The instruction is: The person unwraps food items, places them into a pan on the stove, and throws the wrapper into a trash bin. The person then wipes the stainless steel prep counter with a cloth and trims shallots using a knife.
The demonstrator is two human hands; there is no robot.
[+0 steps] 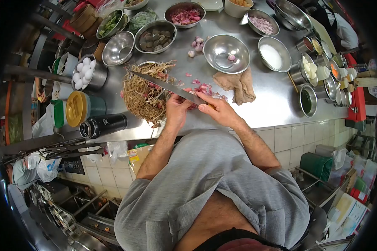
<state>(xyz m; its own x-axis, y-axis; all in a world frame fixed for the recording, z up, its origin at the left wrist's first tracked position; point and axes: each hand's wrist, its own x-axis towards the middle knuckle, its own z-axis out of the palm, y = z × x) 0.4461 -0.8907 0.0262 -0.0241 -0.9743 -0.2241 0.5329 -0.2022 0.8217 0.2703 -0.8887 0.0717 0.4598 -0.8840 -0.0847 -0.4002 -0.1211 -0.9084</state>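
Observation:
A knife with a long blade and a light brown handle is in my right hand, its tip pointing to the far left. My left hand is closed beside the blade, its fingertips close to the steel; whatever they pinch is hidden. Under and behind the hands lie reddish shallot peels. To the left is a heap of dry stringy roots, with a few shallots among them, partly over a metal bowl. Beyond the hands, a steel bowl holds one peeled shallot.
Loose shallots and a brown cloth flank that bowl. A black flask lies near the front edge, beside a yellow-lidded tub and a pot of eggs. Bowls of food line the back; small containers crowd the right.

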